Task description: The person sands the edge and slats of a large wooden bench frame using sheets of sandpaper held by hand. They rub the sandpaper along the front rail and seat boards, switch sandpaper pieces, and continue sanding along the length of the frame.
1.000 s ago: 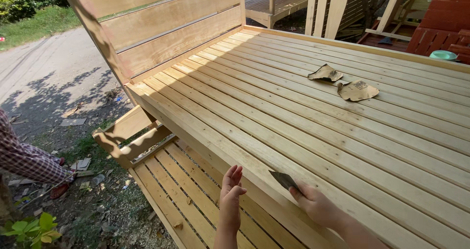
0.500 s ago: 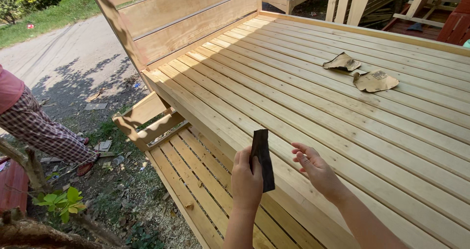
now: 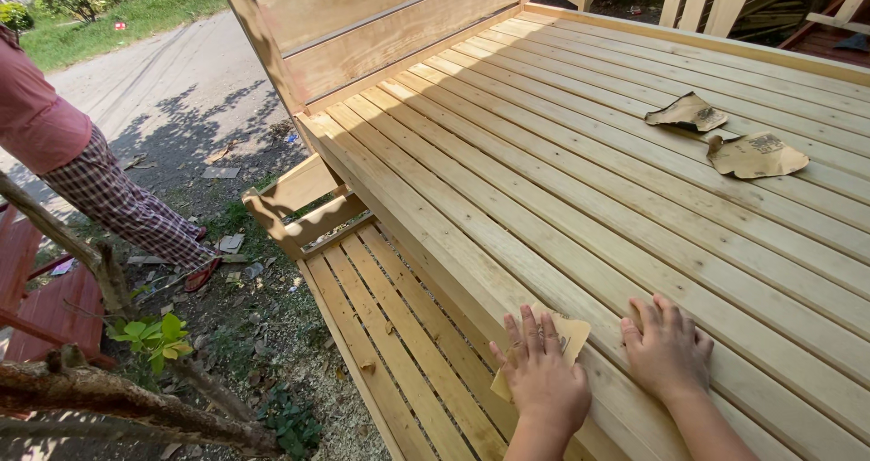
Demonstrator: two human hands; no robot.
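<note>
My left hand lies flat on a tan piece of sandpaper and presses it onto the near edge of a pale slatted wooden platform. Beside it, my right hand rests palm down on the slats, fingers spread, holding nothing. Two more worn sandpaper sheets, one and another, lie further back on the right side of the platform.
A plank backrest stands at the platform's far left edge. Below the near edge lies a lower slatted panel with a wooden bracket. A person in checked trousers stands on the ground at left, near branches.
My left hand held the dark-sided sandpaper up in the air; now it has pressed it flat on the platform edge. My right hand has come down onto the slats. The view shifted right.
</note>
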